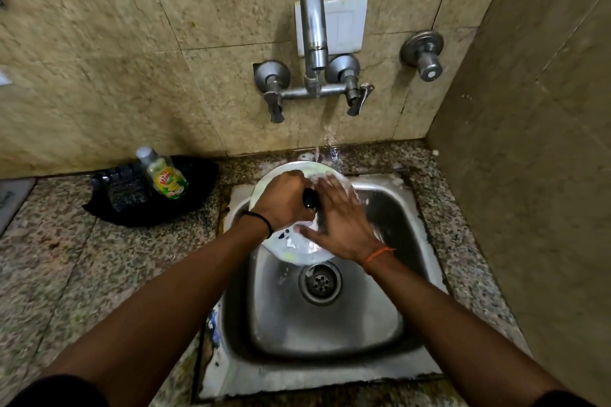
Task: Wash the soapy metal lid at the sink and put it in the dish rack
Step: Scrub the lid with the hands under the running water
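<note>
A round metal lid, white with soap foam, is held tilted over the back of the steel sink. My left hand grips the lid's black knob. My right hand lies flat on the lid's soapy face with fingers spread. Water runs from the wall tap and strikes the lid's far edge. Much of the lid is hidden under both hands. No dish rack is in sight.
A green dish-soap bottle lies in a black tray on the granite counter at left. The drain sits below the lid. A tiled wall closes the right side.
</note>
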